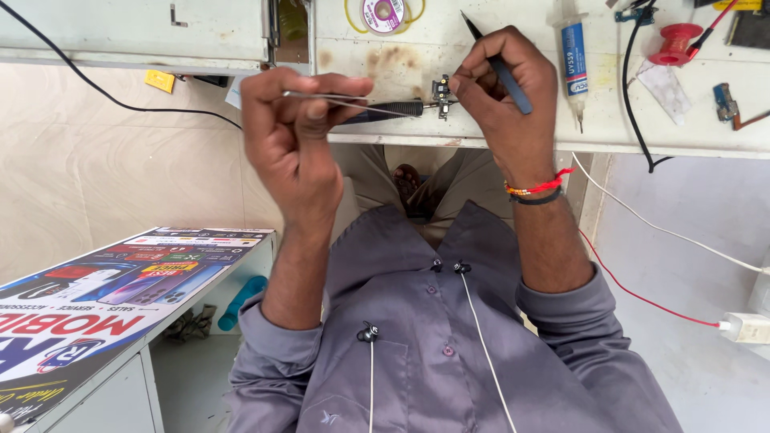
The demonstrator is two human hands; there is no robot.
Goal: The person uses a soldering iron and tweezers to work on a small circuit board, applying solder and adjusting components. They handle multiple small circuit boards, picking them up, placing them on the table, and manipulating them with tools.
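Observation:
My left hand (293, 140) is raised in front of the white workbench (481, 132) and pinches thin metal tweezers (337, 99) that point right. Their tips reach toward a small dark electronic part (441, 96) at the bench's near edge. A black tool handle (389, 110) lies just under the tweezers. My right hand (509, 100), with red and black bands on the wrist, grips a dark pen-like tool (504, 70) whose thin end sticks up and left. Its fingers touch the small part.
On the bench are a blue-and-white syringe tube (573, 56), a round spool (383, 13), a red reel (676, 42), a black cable (630, 96) and small parts. A white wire runs to a white plug block (747, 327). A cabinet with a printed poster (120, 297) stands at lower left.

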